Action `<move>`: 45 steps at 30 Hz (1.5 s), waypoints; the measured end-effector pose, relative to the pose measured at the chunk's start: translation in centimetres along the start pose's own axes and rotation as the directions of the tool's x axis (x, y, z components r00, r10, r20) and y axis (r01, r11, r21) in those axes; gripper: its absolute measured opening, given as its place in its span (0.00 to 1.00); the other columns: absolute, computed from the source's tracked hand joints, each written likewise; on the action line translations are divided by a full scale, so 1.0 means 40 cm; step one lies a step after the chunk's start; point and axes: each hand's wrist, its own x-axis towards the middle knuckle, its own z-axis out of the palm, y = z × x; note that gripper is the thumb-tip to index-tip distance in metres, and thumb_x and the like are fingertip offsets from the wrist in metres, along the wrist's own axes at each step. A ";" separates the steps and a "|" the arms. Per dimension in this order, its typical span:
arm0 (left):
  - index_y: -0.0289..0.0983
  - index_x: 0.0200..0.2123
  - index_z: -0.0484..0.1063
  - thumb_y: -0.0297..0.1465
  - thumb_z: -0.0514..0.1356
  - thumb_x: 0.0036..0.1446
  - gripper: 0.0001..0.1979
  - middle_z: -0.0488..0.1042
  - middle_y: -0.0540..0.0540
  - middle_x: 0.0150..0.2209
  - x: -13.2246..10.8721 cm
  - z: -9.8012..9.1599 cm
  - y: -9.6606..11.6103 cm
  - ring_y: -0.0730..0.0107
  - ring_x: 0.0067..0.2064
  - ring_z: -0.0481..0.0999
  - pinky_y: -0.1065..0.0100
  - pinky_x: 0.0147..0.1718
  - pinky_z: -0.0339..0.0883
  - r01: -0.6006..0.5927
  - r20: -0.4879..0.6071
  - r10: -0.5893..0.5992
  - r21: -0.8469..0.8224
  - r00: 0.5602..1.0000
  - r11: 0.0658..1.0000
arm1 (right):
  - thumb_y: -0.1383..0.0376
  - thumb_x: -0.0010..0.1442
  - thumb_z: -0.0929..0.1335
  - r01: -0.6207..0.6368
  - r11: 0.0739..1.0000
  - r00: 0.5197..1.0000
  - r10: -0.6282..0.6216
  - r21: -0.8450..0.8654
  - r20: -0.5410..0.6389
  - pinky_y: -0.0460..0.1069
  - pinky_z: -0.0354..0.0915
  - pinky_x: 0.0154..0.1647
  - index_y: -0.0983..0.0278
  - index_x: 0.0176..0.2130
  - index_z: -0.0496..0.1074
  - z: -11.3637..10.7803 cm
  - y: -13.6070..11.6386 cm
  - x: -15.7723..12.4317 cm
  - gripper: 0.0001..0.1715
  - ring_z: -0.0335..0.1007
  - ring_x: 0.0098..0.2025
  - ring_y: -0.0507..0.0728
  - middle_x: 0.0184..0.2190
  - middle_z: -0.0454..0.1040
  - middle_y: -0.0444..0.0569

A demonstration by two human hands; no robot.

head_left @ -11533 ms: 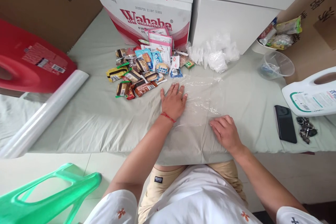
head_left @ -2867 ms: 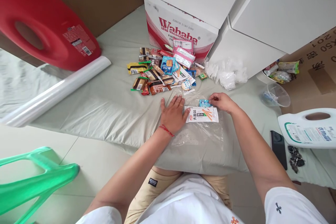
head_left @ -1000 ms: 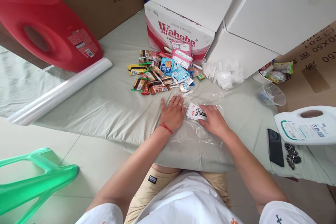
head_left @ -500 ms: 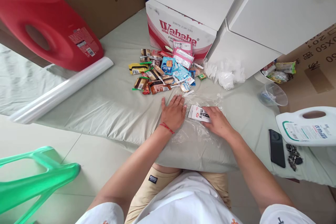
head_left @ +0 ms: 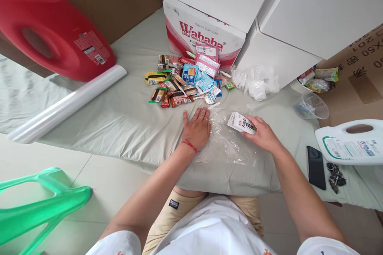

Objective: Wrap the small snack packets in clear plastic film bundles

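Note:
My left hand point(head_left: 196, 128) lies flat on the grey-green sheet, fingers stretched out, at the left edge of a clear plastic film point(head_left: 226, 149). Gripped between the thumb and fingers of my right hand point(head_left: 263, 133) is a white snack packet point(head_left: 241, 122) with black and red print, raised over the right part of the film. Its edges look layered, so it may be more than one packet. Beyond my left hand lies a heap of wrapped snacks point(head_left: 182, 83), with brown, yellow, blue and pink wrappers.
A Wahaba carton point(head_left: 206, 28) stands behind the heap, beside crumpled clear plastic point(head_left: 257, 83). Left are a film roll point(head_left: 68, 103) and red jug point(head_left: 60, 28). At right lie a clear cup point(head_left: 312, 105), phone point(head_left: 316, 167), keys point(head_left: 336, 177) and white bottle point(head_left: 350, 143). A green stool point(head_left: 44, 203) stands below left.
My right hand has moved right and lifted the white snack packet off the film. My left hand has stayed in place.

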 end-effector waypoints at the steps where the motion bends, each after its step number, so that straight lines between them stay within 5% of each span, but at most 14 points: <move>1: 0.41 0.73 0.59 0.35 0.41 0.73 0.29 0.56 0.41 0.75 0.000 -0.001 0.000 0.55 0.76 0.53 0.30 0.72 0.30 0.001 0.003 -0.001 0.001 1.000 1.000 | 0.59 0.58 0.73 0.030 0.999 1.000 -0.030 0.014 0.003 0.58 0.67 0.56 0.57 0.63 0.69 -0.005 -0.012 0.008 0.36 0.70 0.55 0.66 0.52 0.75 0.53; 10: 0.39 0.74 0.56 0.34 0.39 0.74 0.29 0.56 0.41 0.75 0.002 -0.012 -0.007 0.58 0.75 0.57 0.36 0.73 0.35 0.054 0.001 -0.054 -0.033 0.999 0.998 | 0.67 0.56 0.74 0.288 0.958 0.945 -0.282 -0.013 0.167 0.61 0.64 0.62 0.61 0.66 0.67 0.087 -0.088 0.101 0.40 0.65 0.58 0.68 0.57 0.72 0.57; 15: 0.40 0.73 0.57 0.33 0.39 0.73 0.29 0.56 0.42 0.75 0.002 -0.011 -0.011 0.57 0.75 0.57 0.36 0.73 0.36 0.054 0.003 -0.054 -0.035 0.999 0.998 | 0.54 0.59 0.76 0.349 0.931 0.920 -0.363 0.109 0.149 0.64 0.61 0.66 0.58 0.68 0.64 0.068 -0.069 0.119 0.43 0.62 0.64 0.68 0.63 0.69 0.57; 20: 0.39 0.73 0.58 0.32 0.40 0.72 0.29 0.56 0.43 0.75 0.002 -0.012 -0.009 0.57 0.75 0.57 0.35 0.73 0.36 0.052 0.007 -0.051 -0.033 0.999 0.998 | 0.56 0.66 0.68 0.224 0.973 0.973 -0.226 -0.049 -0.039 0.63 0.61 0.65 0.66 0.67 0.66 0.044 -0.061 0.205 0.34 0.61 0.64 0.70 0.61 0.71 0.62; 23: 0.39 0.72 0.59 0.31 0.41 0.72 0.29 0.56 0.42 0.75 0.002 -0.015 -0.009 0.58 0.74 0.58 0.37 0.74 0.37 0.064 -0.003 -0.064 -0.048 0.998 0.997 | 0.57 0.59 0.74 0.154 0.980 0.988 -0.150 -0.123 0.038 0.60 0.64 0.59 0.69 0.64 0.70 0.057 -0.058 0.273 0.38 0.63 0.61 0.72 0.52 0.76 0.61; 26: 0.38 0.71 0.61 0.32 0.42 0.71 0.28 0.57 0.41 0.75 0.001 -0.017 -0.010 0.59 0.74 0.59 0.41 0.74 0.39 0.094 -0.035 -0.097 -0.076 0.995 0.993 | 0.60 0.56 0.74 0.099 0.994 0.983 -0.089 -0.055 0.161 0.51 0.65 0.43 0.65 0.49 0.79 0.061 -0.060 0.307 0.21 0.71 0.43 0.62 0.34 0.78 0.50; 30: 0.35 0.70 0.62 0.34 0.47 0.70 0.28 0.58 0.37 0.74 0.002 -0.014 -0.013 0.57 0.74 0.58 0.44 0.74 0.43 0.123 -0.073 -0.132 -0.116 0.989 0.986 | 0.63 0.59 0.70 0.094 0.987 0.974 -0.118 0.129 0.194 0.47 0.58 0.33 0.64 0.39 0.79 0.032 -0.071 0.277 0.09 0.65 0.30 0.53 0.27 0.73 0.42; 37: 0.32 0.71 0.56 0.37 0.56 0.64 0.34 0.59 0.32 0.72 0.007 -0.002 -0.036 0.52 0.73 0.58 0.51 0.72 0.50 0.133 -0.186 -0.176 -0.226 0.967 0.965 | 0.68 0.62 0.68 0.391 0.895 0.895 -0.424 0.213 0.136 0.50 0.64 0.45 0.60 0.42 0.82 0.019 -0.067 0.177 0.12 0.69 0.41 0.57 0.33 0.73 0.48; 45: 0.33 0.69 0.61 0.40 0.55 0.65 0.32 0.77 0.34 0.54 0.014 -0.021 -0.027 0.43 0.56 0.71 0.45 0.55 0.65 0.283 -0.174 -0.336 -0.271 0.926 0.920 | 0.62 0.67 0.69 0.429 0.843 0.891 -0.455 0.325 0.004 0.51 0.66 0.44 0.58 0.44 0.83 0.049 -0.036 0.160 0.11 0.70 0.41 0.57 0.34 0.72 0.49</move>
